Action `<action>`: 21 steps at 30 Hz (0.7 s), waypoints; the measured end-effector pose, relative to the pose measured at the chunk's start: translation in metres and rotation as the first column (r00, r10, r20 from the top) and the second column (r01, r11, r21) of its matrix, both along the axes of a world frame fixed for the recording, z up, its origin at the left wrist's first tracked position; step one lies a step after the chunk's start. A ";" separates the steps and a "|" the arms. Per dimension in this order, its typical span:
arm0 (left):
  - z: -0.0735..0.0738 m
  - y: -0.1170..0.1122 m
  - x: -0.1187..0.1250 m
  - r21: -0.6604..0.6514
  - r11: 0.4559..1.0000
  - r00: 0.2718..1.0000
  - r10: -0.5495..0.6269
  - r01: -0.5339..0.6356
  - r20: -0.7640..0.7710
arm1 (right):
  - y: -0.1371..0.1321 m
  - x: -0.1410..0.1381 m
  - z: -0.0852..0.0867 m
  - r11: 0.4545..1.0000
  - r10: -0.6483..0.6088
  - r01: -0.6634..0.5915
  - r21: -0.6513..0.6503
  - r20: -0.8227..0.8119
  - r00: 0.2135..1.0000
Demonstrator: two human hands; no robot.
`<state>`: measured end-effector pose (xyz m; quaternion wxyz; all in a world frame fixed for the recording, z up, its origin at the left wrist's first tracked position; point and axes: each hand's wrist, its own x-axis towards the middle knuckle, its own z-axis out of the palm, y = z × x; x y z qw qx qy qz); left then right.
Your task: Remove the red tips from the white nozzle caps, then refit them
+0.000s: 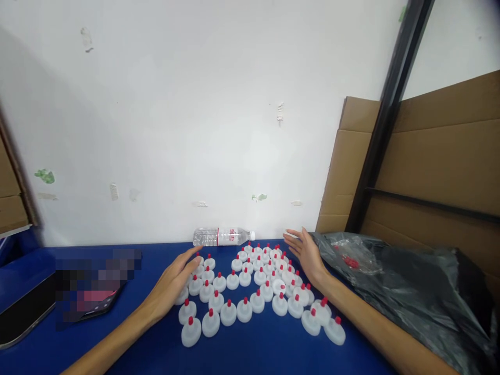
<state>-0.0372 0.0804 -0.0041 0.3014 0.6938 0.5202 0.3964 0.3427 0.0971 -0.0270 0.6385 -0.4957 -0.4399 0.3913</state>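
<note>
While left hand [175, 278] and right hand [309, 258] flank them, both extended and released, whitish round caps [244, 311] with red tips [258, 292] cluster, mostly upright, on blue table [250, 354].

The left forearm [121, 330] slants up from the lower left into a nearly straight wrist [150, 311], its left hand [175, 278] back uppermost with digits extended toward the upper right. The right forearm [371, 317] rises from the lower right, and the right hand [309, 258] tips up and leftward, palm turned inward, fingers loosely spread. The two hands are well apart, facing each other, both unclenched.
</note>
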 end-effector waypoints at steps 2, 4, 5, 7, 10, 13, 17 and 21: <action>0.004 0.004 -0.005 -0.010 0.998 0.996 0.056 -0.056 0.065 | 0.002 0.012 -0.001 0.997 -0.074 0.074 0.010 -0.021 0.997; 0.007 0.007 -0.009 0.007 0.995 0.990 0.099 -0.101 0.103 | 0.004 0.020 -0.004 0.991 -0.130 0.130 0.011 -0.028 0.991; 0.008 0.008 -0.011 0.017 0.993 0.987 0.118 -0.121 0.112 | 0.005 0.023 -0.006 0.989 -0.148 0.148 0.010 -0.026 0.989; 0.006 0.010 -0.013 0.026 0.987 0.980 0.152 -0.156 0.130 | 0.007 0.024 -0.010 0.987 -0.162 0.162 0.009 -0.014 0.987; 0.003 0.011 -0.013 0.011 0.985 0.972 0.169 -0.173 0.163 | 0.008 0.019 -0.013 0.990 -0.144 0.144 0.012 0.026 0.989; 0.000 0.012 -0.013 -0.008 0.983 0.963 0.181 -0.183 0.198 | 0.008 0.013 -0.012 0.994 -0.106 0.106 0.007 0.083 0.991; -0.002 0.013 -0.015 -0.005 0.978 0.953 0.206 -0.210 0.221 | 0.006 0.012 -0.012 0.997 -0.072 0.074 -0.003 0.143 0.987; -0.004 0.015 -0.018 0.021 0.977 0.962 0.204 -0.211 0.179 | 0.005 0.014 -0.013 0.997 -0.067 0.074 -0.027 0.195 0.978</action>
